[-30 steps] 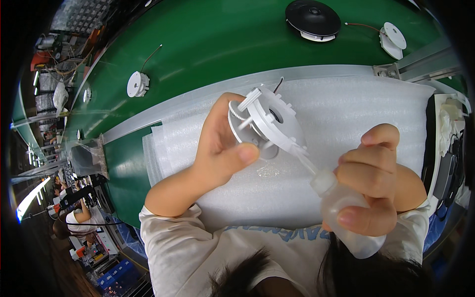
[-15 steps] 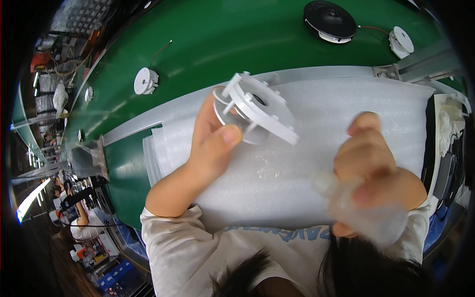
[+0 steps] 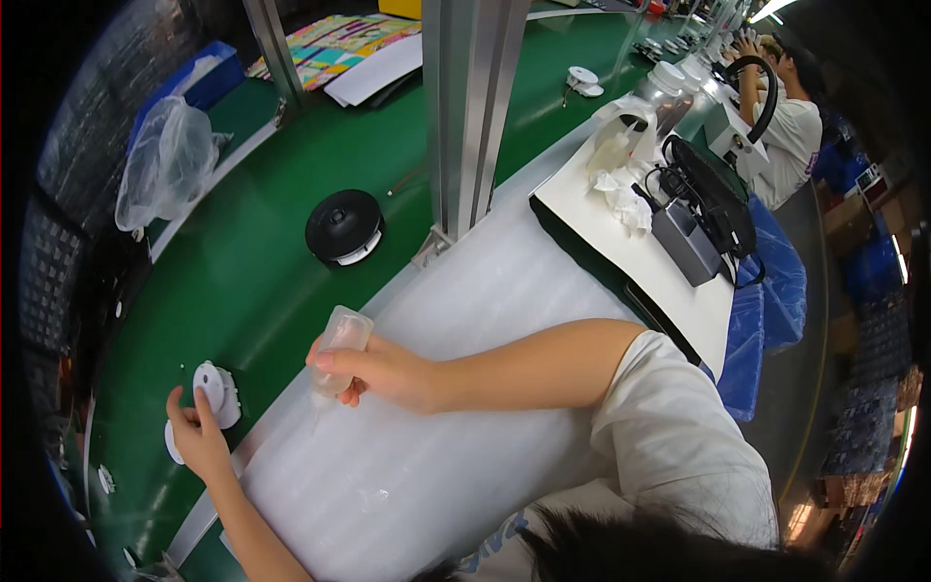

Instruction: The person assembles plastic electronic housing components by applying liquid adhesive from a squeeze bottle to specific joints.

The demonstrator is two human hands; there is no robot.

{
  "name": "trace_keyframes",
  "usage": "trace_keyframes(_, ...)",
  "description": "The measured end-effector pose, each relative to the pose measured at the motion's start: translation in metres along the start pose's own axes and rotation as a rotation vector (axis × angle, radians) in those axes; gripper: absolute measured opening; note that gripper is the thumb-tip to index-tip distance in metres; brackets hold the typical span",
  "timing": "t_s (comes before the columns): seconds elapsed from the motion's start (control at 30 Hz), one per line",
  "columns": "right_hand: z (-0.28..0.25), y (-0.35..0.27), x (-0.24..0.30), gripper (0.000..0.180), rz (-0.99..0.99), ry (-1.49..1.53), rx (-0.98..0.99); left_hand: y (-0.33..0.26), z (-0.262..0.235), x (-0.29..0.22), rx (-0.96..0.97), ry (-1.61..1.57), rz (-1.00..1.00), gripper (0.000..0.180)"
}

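My left hand [image 3: 199,438] reaches over the green surface at the lower left, thumb and fingers apart. One digit overlaps the face of a small white round part [image 3: 223,396], and I cannot tell whether it presses on it. Partly hidden behind this hand is another white piece [image 3: 173,442]. My right hand [image 3: 373,371] is closed around a translucent squeeze bottle [image 3: 346,335], its thin nozzle pointing down above the white foam sheet [image 3: 436,456].
Beyond my hands, a black round disc on a white base [image 3: 344,227] lies on the green belt [image 3: 262,272]. A metal post [image 3: 465,116] rises behind the foam sheet. To the right, a white board [image 3: 592,184] bears tissues, cables and a grey box [image 3: 686,241]. People sit further off.
My view has swung toward the right side of the bench. The white frame has left my left hand's raised grip, and that hand is now over the belt. The bottle is now upright over the foam.
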State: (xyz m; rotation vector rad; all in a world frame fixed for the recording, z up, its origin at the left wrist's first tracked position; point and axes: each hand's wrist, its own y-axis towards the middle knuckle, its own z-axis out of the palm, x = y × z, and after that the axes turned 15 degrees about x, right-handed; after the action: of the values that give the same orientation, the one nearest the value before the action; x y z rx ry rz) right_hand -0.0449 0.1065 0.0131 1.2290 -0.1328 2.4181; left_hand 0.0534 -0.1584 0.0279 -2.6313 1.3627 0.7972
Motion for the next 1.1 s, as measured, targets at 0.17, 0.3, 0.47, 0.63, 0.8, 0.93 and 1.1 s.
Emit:
trace_keyframes(0.17,0.001,0.003,-0.002,0.034,0.022,0.011,0.034,0.014,-0.034,0.057,-0.227,0.051,0.16,0.042)
trace_keyframes(0.3,0.0,0.004,-0.001,0.034,0.032,0.028,0.029,0.035,-0.053,0.166,-0.325,0.03,-0.097,0.051)
trace_keyframes(0.47,-0.009,0.004,-0.003,0.04,0.055,0.046,0.066,0.039,-0.052,0.183,-0.148,-1.079,-0.21,0.053)
trace_keyframes(0.63,-0.008,0.004,0.001,0.04,0.047,0.039,0.052,0.038,-0.044,0.167,0.138,-0.88,-0.035,0.051)
trace_keyframes(0.8,-0.002,0.011,-0.005,0.034,0.068,0.048,0.061,0.018,-0.052,0.141,0.15,-0.853,-0.045,0.047)
trace_keyframes(0.93,-0.011,0.001,-0.001,0.027,-0.002,0.03,-0.074,0.019,-0.026,0.084,0.199,-0.692,0.01,0.041)
trace_keyframes(1.1,0.002,-0.008,0.012,0.03,0.035,0.081,-0.071,0.004,-0.034,0.064,0.235,-0.762,0.189,0.038)
